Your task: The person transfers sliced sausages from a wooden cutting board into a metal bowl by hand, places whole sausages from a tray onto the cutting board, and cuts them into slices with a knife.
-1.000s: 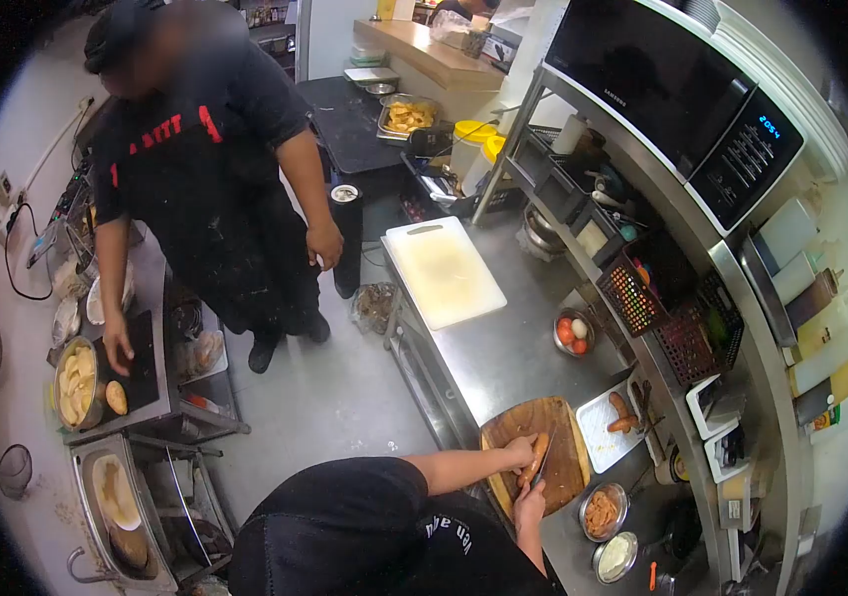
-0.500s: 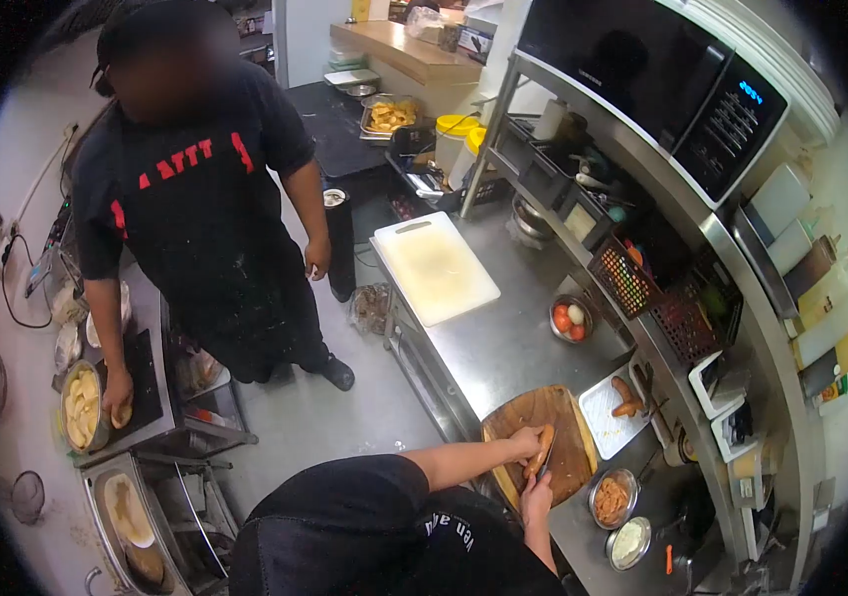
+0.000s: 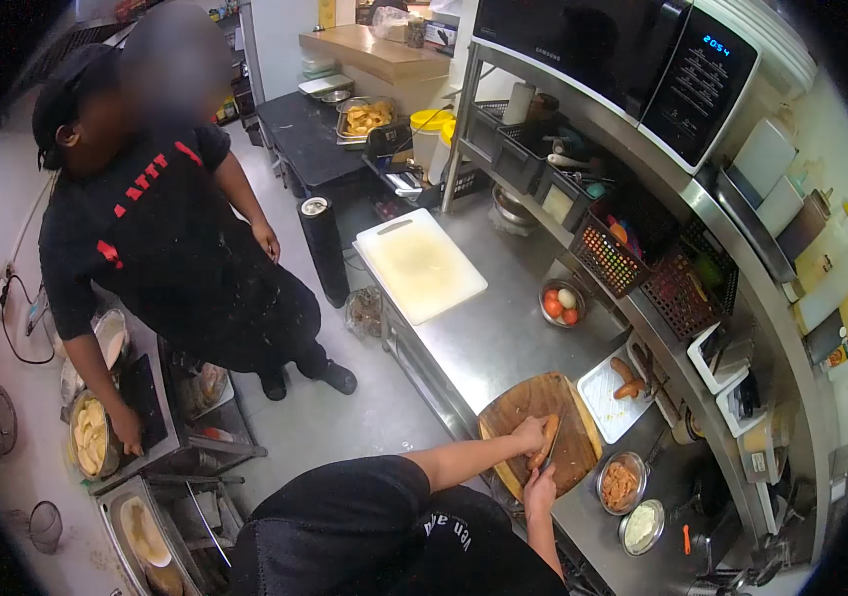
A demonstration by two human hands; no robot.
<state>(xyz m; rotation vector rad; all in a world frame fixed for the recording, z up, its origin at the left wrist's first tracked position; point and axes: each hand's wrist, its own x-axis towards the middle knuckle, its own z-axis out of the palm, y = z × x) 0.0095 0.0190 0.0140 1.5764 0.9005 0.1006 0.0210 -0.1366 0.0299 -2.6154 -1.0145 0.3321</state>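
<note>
Fingers of my left hand (image 3: pixel 529 434) are wrapped round a brown sausage (image 3: pixel 547 438) over the round wooden cutting board (image 3: pixel 511 402). My right hand (image 3: pixel 541 491) is closed on a knife (image 3: pixel 552 450), whose blade lies along the sausage's right side. Whether the blade is cutting into it is too small to tell. Beside the board, a white tray (image 3: pixel 605 405) carries more sausages (image 3: pixel 628 379). Close to my right hand stand a metal bowl of orange-brown pieces (image 3: pixel 620 483) and a bowl of white shredded food (image 3: pixel 641 527).
A co-worker (image 3: pixel 175 238) stands across the aisle, one hand (image 3: pixel 127 429) by a bowl of pale yellow pieces (image 3: pixel 91 437). A white cutting board (image 3: pixel 424 266), a bowl of tomatoes (image 3: pixel 560 302) and an orange-handled tool (image 3: pixel 686 539) lie on the steel counter. A shelf with baskets (image 3: pixel 611 253) overhangs it.
My view has shifted slightly. The sausage and knife have turned a little in my hands above the board. The co-worker's head has turned, and their hand by the bowl has moved lower.
</note>
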